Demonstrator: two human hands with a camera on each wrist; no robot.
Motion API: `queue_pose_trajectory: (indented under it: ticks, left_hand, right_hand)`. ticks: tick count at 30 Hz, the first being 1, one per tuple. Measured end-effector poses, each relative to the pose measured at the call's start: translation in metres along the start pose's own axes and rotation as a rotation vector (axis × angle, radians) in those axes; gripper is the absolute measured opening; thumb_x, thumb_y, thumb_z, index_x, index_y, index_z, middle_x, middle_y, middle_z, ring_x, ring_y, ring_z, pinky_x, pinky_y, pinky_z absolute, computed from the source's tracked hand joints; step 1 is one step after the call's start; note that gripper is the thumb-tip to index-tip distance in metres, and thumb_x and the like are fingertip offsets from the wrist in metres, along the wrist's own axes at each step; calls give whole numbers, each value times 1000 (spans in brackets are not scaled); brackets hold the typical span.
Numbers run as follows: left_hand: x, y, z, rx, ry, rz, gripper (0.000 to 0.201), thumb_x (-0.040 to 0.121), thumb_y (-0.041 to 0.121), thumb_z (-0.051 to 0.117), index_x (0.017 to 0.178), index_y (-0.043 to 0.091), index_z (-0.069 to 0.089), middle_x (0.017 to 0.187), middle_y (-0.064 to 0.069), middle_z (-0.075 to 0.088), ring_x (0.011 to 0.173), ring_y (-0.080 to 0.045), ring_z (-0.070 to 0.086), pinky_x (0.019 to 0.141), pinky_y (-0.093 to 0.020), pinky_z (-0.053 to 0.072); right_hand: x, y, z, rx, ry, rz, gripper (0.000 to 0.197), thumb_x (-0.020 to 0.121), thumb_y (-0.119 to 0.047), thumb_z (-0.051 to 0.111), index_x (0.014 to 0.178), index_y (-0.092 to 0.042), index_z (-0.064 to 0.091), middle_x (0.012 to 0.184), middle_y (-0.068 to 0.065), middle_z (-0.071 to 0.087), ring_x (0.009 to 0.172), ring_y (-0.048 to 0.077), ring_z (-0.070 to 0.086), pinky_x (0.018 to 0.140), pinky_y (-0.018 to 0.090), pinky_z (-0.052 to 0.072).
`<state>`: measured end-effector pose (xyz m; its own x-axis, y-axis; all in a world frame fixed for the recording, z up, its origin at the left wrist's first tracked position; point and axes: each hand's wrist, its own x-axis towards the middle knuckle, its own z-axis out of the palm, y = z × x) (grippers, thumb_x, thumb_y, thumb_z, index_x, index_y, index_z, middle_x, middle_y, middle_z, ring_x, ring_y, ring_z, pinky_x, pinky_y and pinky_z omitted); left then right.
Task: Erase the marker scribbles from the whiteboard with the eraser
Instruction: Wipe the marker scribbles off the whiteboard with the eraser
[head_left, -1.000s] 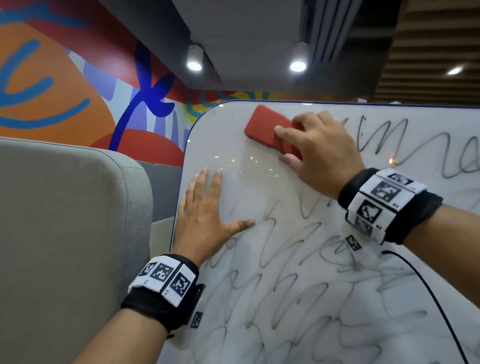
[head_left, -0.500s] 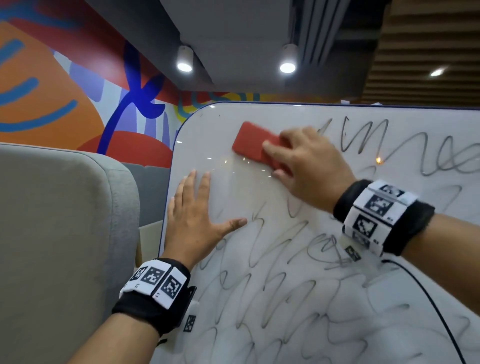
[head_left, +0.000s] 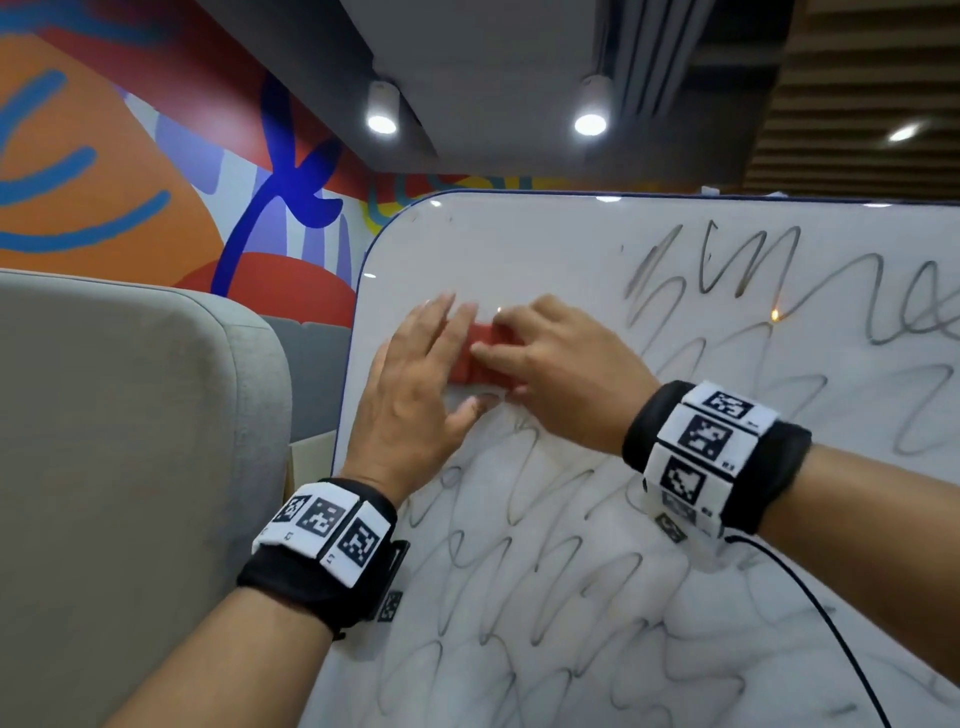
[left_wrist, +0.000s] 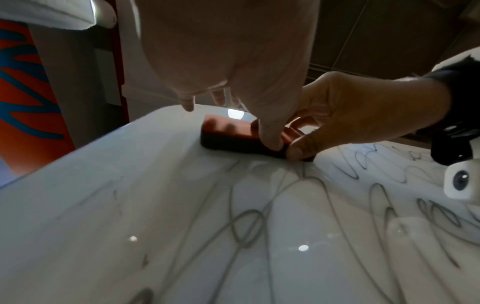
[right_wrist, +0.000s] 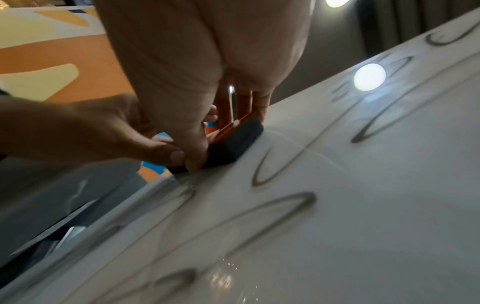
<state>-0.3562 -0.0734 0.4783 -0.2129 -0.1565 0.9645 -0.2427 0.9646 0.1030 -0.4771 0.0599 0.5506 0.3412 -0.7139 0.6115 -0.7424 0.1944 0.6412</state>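
Red eraser (head_left: 480, 358) on whiteboard (head_left: 571, 249), gripped by both hands

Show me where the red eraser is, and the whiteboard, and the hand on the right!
red eraser (left_wrist: 228, 131), left wrist view, on its red top face.
whiteboard (head_left: 519, 249), head view, on a bare wiped patch near its top left corner.
right hand (head_left: 571, 374), head view, on the back of the hand.

Most of the red eraser (head_left: 480, 358) is hidden in the head view by the left hand (head_left: 410, 395) and the right hand (head_left: 561, 379). The whiteboard (head_left: 519, 249) is cut off at the right and bottom edges, and the scribbles (right_wrist: 283, 207) are blurred in the right wrist view.
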Motion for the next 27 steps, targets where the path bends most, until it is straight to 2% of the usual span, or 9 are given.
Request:
queue_pose_trajectory:
  ticks: [2, 5, 7, 10, 16, 19, 23, 25, 27]
  left_hand:
    - [-1, -4, 1, 44, -1, 77, 76, 82, 23, 78, 148, 20, 41, 151, 0, 43, 144, -22, 32, 113, -49, 35]
    - [-4, -7, -1, 82, 10, 143, 69, 82, 24, 77, 144, 18, 48, 134, 0, 57, 124, -23, 50, 100, -44, 46]
    - [-5, -8, -3, 145, 18, 125, 68, 84, 30, 75, 146, 23, 47, 121, -3, 57, 106, -25, 53, 85, -41, 50]
    - [-11, -13, -1, 186, 65, 16, 63, 88, 37, 69, 146, 28, 46, 113, -6, 55, 97, -27, 53, 76, -42, 53]
    - [-15, -10, 10, 210, 111, -122, 57, 95, 42, 56, 149, 31, 41, 123, -6, 52, 100, -29, 52, 73, -42, 53]
    - [-22, -15, 11, 247, 101, 11, 56, 93, 39, 55, 147, 29, 45, 122, -7, 55, 98, -29, 52, 74, -43, 54]
    - [-30, -24, 8, 243, 57, 157, 55, 93, 35, 59, 146, 28, 48, 123, -9, 56, 102, -29, 51, 76, -44, 53]
    - [-30, -25, 9, 240, 66, 91, 55, 93, 34, 60, 146, 28, 47, 122, -10, 55, 102, -29, 51, 77, -45, 53]
    - [-27, -26, 9, 200, 111, -73, 55, 94, 33, 60, 147, 28, 45, 121, -11, 54, 103, -30, 50, 78, -47, 53]
  right_hand:
    - [0, -6, 1, 52, -54, -28, 45, 72, -22, 83, 114, -17, 67, 117, 7, 62, 96, 31, 57, 76, 41, 53]
    - [2, -1, -5, 86, -133, -35, 54, 82, -31, 75, 131, -17, 55, 134, 4, 54, 115, 28, 51, 92, 38, 47]
    - [0, 9, -12, 73, -100, -61, 57, 87, -38, 70, 136, -16, 53, 139, 9, 53, 122, 31, 50, 102, 41, 44]
    - [-3, 36, -25, -26, -13, 27, 63, 91, -40, 63, 145, -14, 43, 148, 17, 45, 135, 36, 42, 113, 47, 35]
    - [-12, 61, -31, -232, -148, 169, 77, 92, -59, 41, 157, -24, 18, 163, 17, 14, 150, 36, 12, 121, 49, 16]
    - [-17, 57, -26, -256, -178, 181, 77, 92, -63, 30, 157, -26, 14, 164, 15, 7, 152, 34, 6, 122, 49, 13]
    - [-18, 52, -22, -258, -168, 198, 76, 94, -61, 30, 158, -24, 12, 165, 14, 5, 152, 33, 3, 123, 49, 11]
    - [-19, 49, -19, -254, -168, 213, 75, 95, -59, 31, 158, -23, 12, 165, 14, 5, 152, 32, 2, 123, 50, 10]
    - [-19, 46, -18, -251, -171, 229, 74, 96, -58, 31, 158, -23, 12, 165, 13, 4, 152, 32, 1, 123, 50, 10]
